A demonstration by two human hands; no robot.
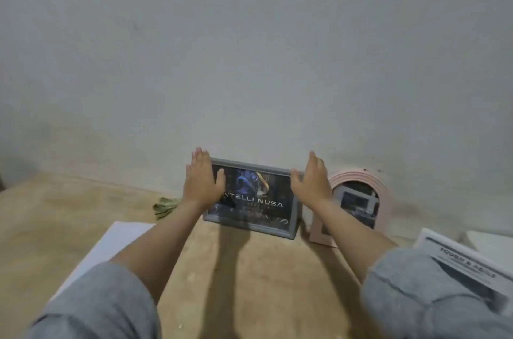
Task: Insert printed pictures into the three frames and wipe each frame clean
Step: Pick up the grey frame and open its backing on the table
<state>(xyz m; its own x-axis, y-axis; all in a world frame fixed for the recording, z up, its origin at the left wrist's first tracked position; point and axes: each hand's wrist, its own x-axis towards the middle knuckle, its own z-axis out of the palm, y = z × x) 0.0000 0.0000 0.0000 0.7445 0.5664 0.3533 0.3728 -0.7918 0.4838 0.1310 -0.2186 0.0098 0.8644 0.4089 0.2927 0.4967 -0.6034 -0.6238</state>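
Grey rectangular picture frame w/ dark printed picture inside (251,198) stands upright on the tan wooden tabletop (83,205), leaning back on the pale wall (249,61). Left hand (202,181) flat at its left edge, fingers straight, thumb over the glass; right hand (312,180) likewise at the right edge, fingers straight, not curled round. Whether palms press the sides: can't tell.

Judgement: frame looks light, stiff; glazing prob. fragile & smudges easily, so take it by the two short side rails, not the face. Pink arched frame (361,199) stands just beside, on the right. Crumpled green cloth (163,206) lies left, near the wall.
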